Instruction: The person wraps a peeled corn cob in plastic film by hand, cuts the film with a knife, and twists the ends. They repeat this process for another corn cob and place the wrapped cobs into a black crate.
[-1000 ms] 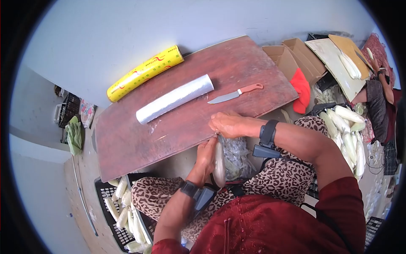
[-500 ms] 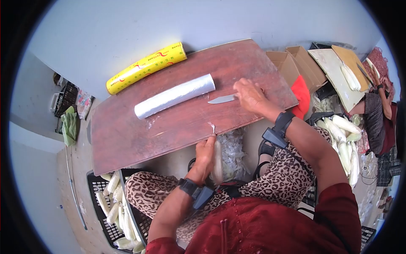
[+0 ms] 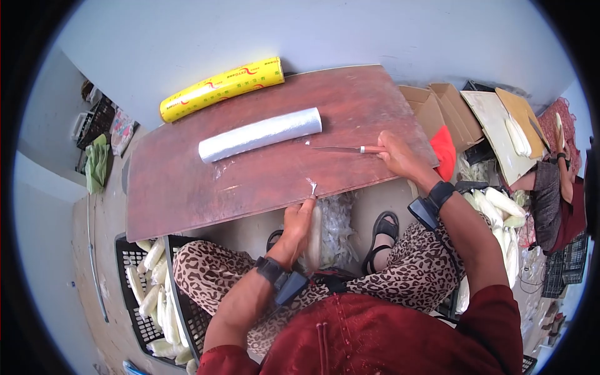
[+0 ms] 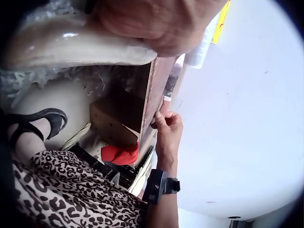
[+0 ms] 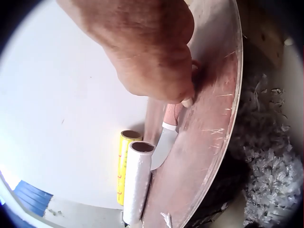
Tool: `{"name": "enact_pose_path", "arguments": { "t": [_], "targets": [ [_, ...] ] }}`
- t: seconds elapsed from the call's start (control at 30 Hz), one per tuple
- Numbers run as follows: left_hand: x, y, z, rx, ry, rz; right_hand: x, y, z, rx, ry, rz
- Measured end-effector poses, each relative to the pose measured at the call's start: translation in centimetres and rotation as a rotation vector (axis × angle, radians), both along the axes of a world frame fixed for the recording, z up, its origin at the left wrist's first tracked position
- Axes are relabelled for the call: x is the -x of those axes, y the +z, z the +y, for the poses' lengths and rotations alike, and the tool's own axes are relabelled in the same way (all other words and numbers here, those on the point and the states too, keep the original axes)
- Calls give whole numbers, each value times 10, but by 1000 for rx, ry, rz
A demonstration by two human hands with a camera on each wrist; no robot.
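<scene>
At the near edge of the wooden board my left hand (image 3: 299, 220) pinches the neck of a long pale vegetable (image 4: 71, 45) wrapped in clear film. The vegetable hangs below the edge, and its twisted film end (image 3: 313, 185) sticks up over the board. My right hand (image 3: 400, 156) grips the orange-red handle of a knife (image 3: 337, 149). Its blade points left, just over the board, as the right wrist view (image 5: 165, 146) also shows. Behind the blade lies a roll of clear film (image 3: 259, 135).
A yellow-wrapped roll (image 3: 222, 89) lies along the board's (image 3: 169, 194) far edge. Crates (image 3: 122, 250) of pale vegetables stand at both sides. Film scraps (image 3: 337, 228) lie below the board. A red cloth (image 3: 443, 153) and cardboard box (image 3: 447, 109) are at right, near another person's arm (image 3: 562, 169).
My right hand has left the film end, reached across to the knife and taken its handle; the blade has turned edgewise. The left hand stays at the board's edge with the wrapped vegetable.
</scene>
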State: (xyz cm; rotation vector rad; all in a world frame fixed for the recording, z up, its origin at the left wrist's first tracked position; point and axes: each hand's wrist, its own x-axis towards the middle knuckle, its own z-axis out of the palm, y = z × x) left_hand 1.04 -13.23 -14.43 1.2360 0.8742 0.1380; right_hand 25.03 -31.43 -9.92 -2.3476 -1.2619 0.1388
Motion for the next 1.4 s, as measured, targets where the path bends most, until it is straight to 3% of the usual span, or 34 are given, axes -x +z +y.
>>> {"name": "enact_pose_path", "arguments": {
  "t": [0.17,0.27,0.37,0.67,1.03,1.4],
  "targets": [
    [-2,-13,1,-9,-6,-5,58,28,-3,34,-15,188],
    [-2,-21,3,-10,-8,-12,92,20,4,-154,131,241],
    [-4,-29,3,-45,7,-91,113,14,9,-156,183,224],
    [-6,-22,5,26,-27,-36,118,-2,14,-61,199,251],
    [-6,-27,9,31,-66,92,136,7,17,275,158,-10],
    [-6,-31,5,-38,-26,-28,144,5,39,343,176,-84]
  ]
}}
